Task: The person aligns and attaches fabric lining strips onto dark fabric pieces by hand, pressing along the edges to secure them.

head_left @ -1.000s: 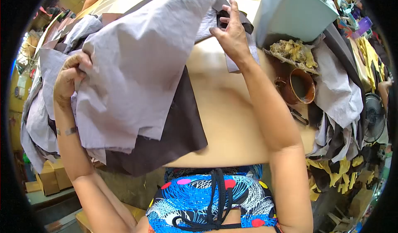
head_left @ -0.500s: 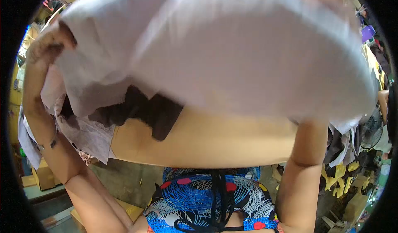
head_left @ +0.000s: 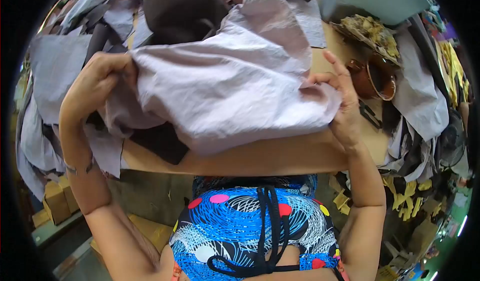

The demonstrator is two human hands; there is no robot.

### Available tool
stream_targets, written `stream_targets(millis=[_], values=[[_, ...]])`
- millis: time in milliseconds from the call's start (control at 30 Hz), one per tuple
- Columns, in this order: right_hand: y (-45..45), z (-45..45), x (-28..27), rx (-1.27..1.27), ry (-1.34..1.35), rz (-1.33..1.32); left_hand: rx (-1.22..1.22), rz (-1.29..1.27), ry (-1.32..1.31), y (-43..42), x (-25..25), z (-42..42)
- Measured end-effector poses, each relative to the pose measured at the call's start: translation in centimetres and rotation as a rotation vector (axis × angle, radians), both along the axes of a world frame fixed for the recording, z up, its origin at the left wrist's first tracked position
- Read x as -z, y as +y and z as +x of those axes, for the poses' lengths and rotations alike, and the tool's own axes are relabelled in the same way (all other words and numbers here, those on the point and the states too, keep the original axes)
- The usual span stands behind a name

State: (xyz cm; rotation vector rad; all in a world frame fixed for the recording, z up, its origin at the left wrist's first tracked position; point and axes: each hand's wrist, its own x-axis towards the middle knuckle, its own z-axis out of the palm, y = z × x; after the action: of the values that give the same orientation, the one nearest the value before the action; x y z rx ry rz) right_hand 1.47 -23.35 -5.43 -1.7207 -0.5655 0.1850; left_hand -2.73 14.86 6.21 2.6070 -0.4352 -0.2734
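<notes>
A limp, pale lilac-grey sheet [head_left: 235, 91], leather or cloth, is spread between my two hands above the table. My left hand [head_left: 102, 83] is closed on its left edge, fingers curled around it. At the right end, my right hand [head_left: 342, 106] pinches the edge between thumb and fingers, with the index finger raised. Dark brown pieces [head_left: 162, 143] lie beneath the sheet at the left. Behind it is a bulging dark brown piece [head_left: 185, 11]. Part of the tabletop [head_left: 280, 153] is hidden under the sheet.
Right of my right hand stand a brown glazed pot [head_left: 372, 78] and a board with a crusty yellowish mass [head_left: 370, 36]. A black-handled tool [head_left: 370, 116] lies nearby. Grey pieces [head_left: 60, 76] hang over the left edge. A pale blue-grey box [head_left: 372, 1] stands at the back right.
The sheet was raised high, blurred and blocking most of the view. It has come down toward the table, both hands lowering with it, and the pot and box now show.
</notes>
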Motion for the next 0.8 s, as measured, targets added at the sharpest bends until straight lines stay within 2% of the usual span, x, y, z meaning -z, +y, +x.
stream_targets(millis=[67, 167, 267, 367, 433, 500, 567, 600, 633, 700, 800], values=[[0.7, -0.1, -0.8, 0.071, 0.180, 0.156, 0.003, 0.021, 0.023, 0.3, 0.2, 0.8], [0.7, 0.4, -1.0, 0.111, 0.136, 0.148, 0.014, -0.006, 0.063, 0.9, 0.5, 2.2], [0.3, 0.1, -1.5, 0.148, 0.051, 0.008, -0.011, 0.024, -0.013, 0.3, 0.6, 2.3], [-0.7, -0.3, -2.4, -0.053, 0.152, -0.115, 0.037, 0.078, -0.033, 0.2, 0.5, 1.6], [-0.9, -0.4, -3.9, -0.209, 0.006, -0.334, 0.015, 0.034, 0.017, -0.5, 0.1, 0.3], [-1.2, 0.5, -4.7, -0.110, -0.208, -0.456, 0.074, 0.073, -0.113, -0.9, 0.0, -0.7], [-0.6, 2.4, -6.1, 0.021, -0.442, -0.542, 0.066, 0.037, -0.104, -1.2, 0.0, -1.3], [0.1, 3.4, -7.0, 0.082, -0.584, -0.477, 0.067, 0.024, -0.065, -1.0, 0.2, -1.5], [1.1, 4.2, -7.9, 0.112, -0.548, -0.360, 0.078, 0.030, -0.059, -1.2, 0.0, -1.6], [3.0, 5.7, -9.2, 0.062, -0.476, -0.295, 0.097, 0.044, -0.041, -1.5, -0.2, -1.7], [8.1, 7.9, -8.1, 0.137, -0.603, -0.448, 0.121, 0.036, -0.048, -1.5, 0.2, -1.6]])
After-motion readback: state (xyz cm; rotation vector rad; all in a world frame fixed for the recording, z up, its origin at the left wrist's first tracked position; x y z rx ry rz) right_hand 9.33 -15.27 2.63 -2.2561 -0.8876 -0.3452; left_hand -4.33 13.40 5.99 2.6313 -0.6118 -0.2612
